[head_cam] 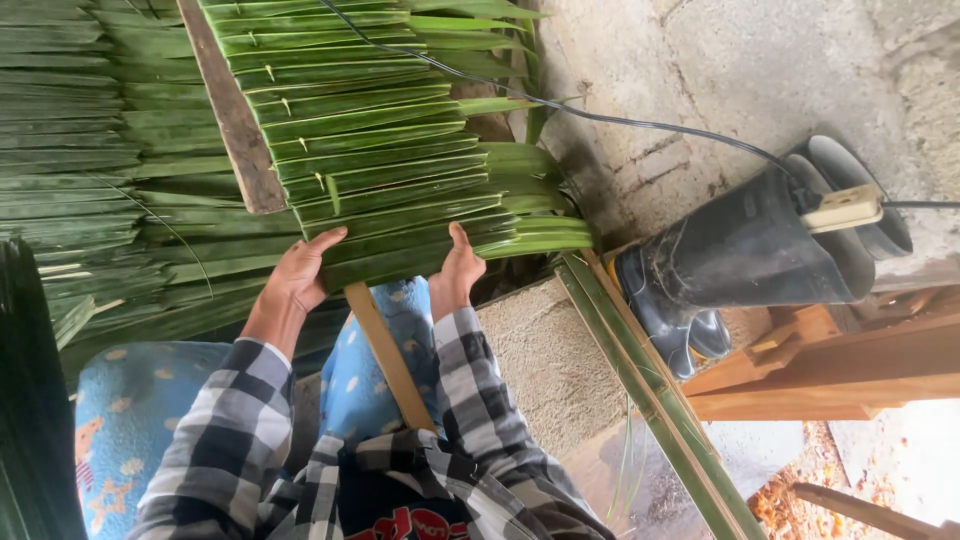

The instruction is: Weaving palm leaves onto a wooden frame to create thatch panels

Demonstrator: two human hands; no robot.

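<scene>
**Pressing the folded leaves flat on the stick**

Over your lap, both hands lie spread on the leaf panel. Keep your left hand and right hand flat, holding nothing. Press evenly so the folds stay snug on the stick. The leaves lie at twelve o'clock from your fingertips, touching them.

Green leaves (checked black-white sleeves).
</scene>
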